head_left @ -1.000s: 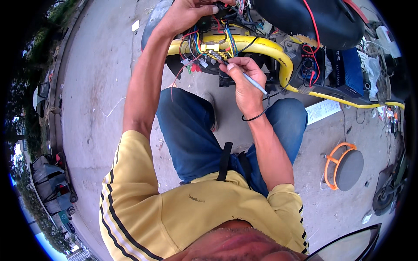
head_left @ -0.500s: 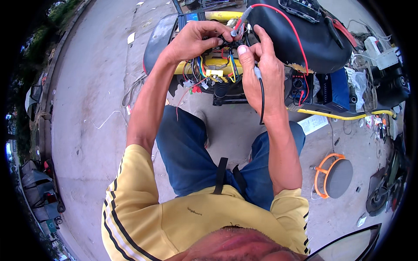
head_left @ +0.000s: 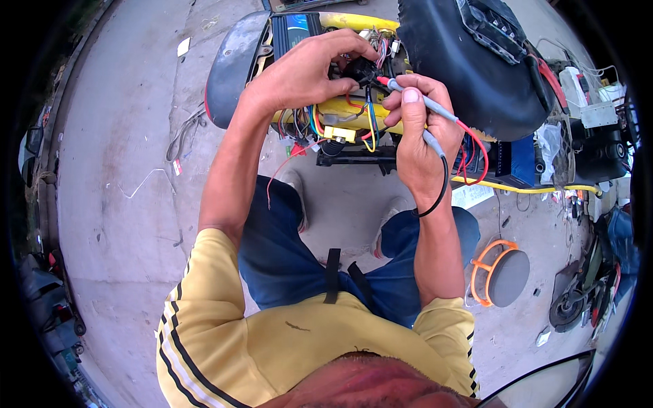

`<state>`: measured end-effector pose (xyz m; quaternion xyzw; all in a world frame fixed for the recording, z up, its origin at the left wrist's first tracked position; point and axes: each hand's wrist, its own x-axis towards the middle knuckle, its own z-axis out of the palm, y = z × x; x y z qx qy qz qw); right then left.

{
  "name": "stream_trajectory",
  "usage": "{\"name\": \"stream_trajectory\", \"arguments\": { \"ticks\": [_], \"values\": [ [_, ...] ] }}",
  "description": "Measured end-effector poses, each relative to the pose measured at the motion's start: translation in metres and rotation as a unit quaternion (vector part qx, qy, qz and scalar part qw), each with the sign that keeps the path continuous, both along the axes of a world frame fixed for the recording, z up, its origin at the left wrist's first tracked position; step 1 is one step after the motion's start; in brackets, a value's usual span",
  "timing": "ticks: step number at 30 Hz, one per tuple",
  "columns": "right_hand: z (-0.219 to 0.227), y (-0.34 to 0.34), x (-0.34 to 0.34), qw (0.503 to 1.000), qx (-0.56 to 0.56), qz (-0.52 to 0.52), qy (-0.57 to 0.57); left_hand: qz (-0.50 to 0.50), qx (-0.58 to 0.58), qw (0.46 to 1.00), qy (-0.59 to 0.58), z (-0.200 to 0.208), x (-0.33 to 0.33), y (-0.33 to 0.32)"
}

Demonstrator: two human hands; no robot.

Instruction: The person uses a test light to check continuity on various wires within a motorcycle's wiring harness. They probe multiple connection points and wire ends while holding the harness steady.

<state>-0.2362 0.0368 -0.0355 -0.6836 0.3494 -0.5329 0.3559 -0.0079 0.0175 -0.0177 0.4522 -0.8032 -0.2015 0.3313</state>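
Note:
My left hand curls its thumb and fingers around a black wire connector inside the opened body of a scooter with a yellow frame. My right hand is closed on two test probes. The red-leaded probe points left, its red end close beside the connector; whether the tip touches it I cannot tell. The black-leaded probe lies lower in the same hand, its tip hidden by the fingers. Below the connector hang coloured wires and a yellow plug.
A black seat is tipped up on the right of the wiring. A dark box with a blue label sits behind my left hand. An orange-framed round stool stands on the ground at right. Clear plastic lies beyond a blue box.
The red probe has moved from near my left fingertips into my right hand, beside the black one. My right hand has shifted slightly down and right. The view has shifted a little.

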Motion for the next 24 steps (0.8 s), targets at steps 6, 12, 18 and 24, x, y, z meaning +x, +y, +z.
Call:
{"name": "stream_trajectory", "arguments": {
  "ticks": [6, 12, 18, 24],
  "values": [
    [-0.005, -0.003, 0.002, 0.999, 0.004, 0.024, -0.043, -0.010, 0.049, 0.994, 0.094, 0.001, -0.001, 0.005],
    [0.001, 0.001, 0.000, 0.997, 0.022, 0.042, -0.053, -0.005, 0.035, 0.995, 0.094, 0.001, -0.002, 0.008],
    [0.003, 0.002, -0.002, 0.991, 0.056, 0.082, -0.094, -0.008, -0.015, 0.995, 0.093, -0.002, -0.003, 0.008],
    [0.001, -0.001, -0.004, 0.992, 0.057, 0.072, -0.083, -0.014, -0.061, 0.995, 0.077, -0.007, -0.002, 0.005]
  ]
}}
